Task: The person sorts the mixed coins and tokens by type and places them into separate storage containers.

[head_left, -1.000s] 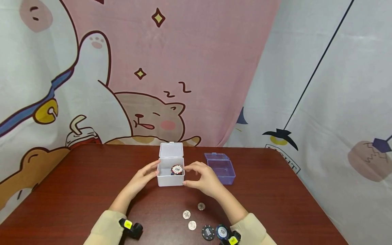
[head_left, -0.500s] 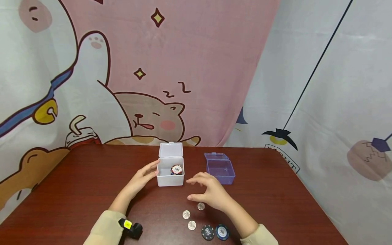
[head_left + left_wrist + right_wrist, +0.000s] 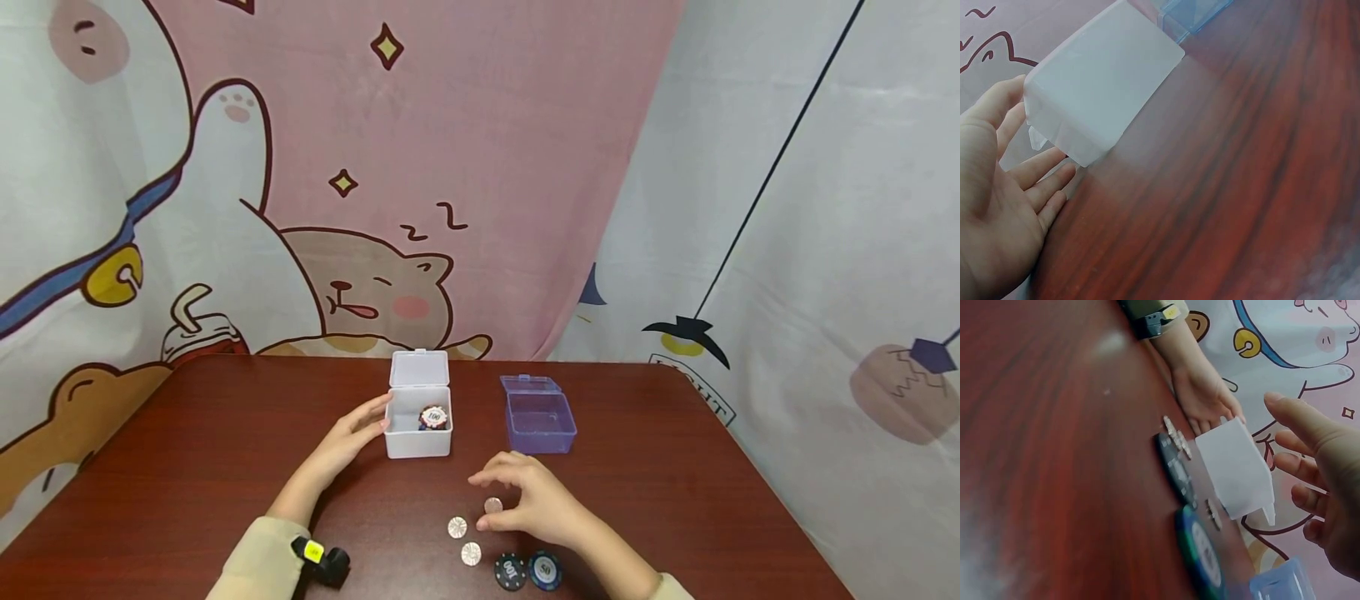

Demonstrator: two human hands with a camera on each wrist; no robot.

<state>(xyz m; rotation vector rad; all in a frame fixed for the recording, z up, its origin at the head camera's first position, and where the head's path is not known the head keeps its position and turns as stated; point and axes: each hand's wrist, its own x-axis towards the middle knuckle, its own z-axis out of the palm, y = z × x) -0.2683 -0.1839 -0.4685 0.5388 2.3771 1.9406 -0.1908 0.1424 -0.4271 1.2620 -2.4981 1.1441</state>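
Observation:
My left hand (image 3: 337, 446) rests against the left side of a white plastic box (image 3: 417, 444), its fingers loosely extended along the wall. The box's hinged lid (image 3: 420, 369) is raised, and inside at the right lies a poker chip (image 3: 432, 417) marked 100, on top of darker chips. My right hand (image 3: 536, 500) hovers with nothing in it, thumb and fingers apart, around a small shiny silvery disc (image 3: 492, 505). Two similar discs lie nearby, a nearer silvery disc (image 3: 471, 553) and a farther silvery disc (image 3: 457, 527).
A black poker chip (image 3: 511, 572) and a blue poker chip (image 3: 545, 571) lie flat near the front edge of the brown table (image 3: 675, 500). Right of the white box stands a translucent purple box (image 3: 542, 433) with its lid up. A patterned cloth (image 3: 510, 167) hangs behind.
My right hand has left the white box's right side and moved toward me, down to the silvery discs. The left hand has stayed at the box.

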